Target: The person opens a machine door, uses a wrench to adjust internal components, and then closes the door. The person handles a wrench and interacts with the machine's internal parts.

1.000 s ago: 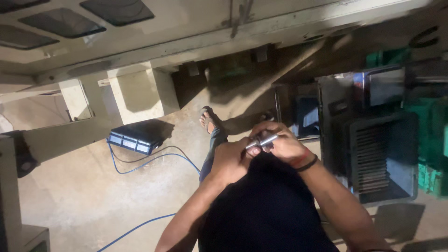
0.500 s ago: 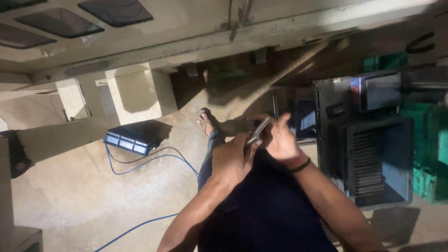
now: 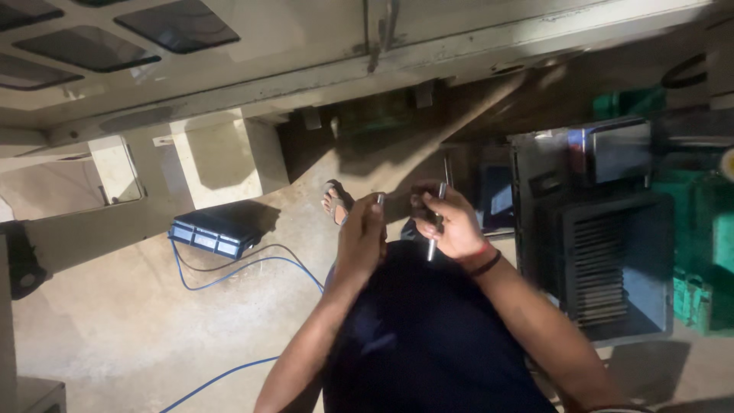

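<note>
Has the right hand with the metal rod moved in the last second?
Yes. The right hand has turned the rod from lying flat to nearly upright, and it sits slightly farther from the left hand, nearer the black box.

Bare forearms coming up from the bottom of the frame, no sleeves showing, over dark navy clothing filling the lower middle. Thin black band plus a red one round the wrist of the right hand, right of centre. Left hand plain, and a sandalled foot poking out just above centre.
</note>
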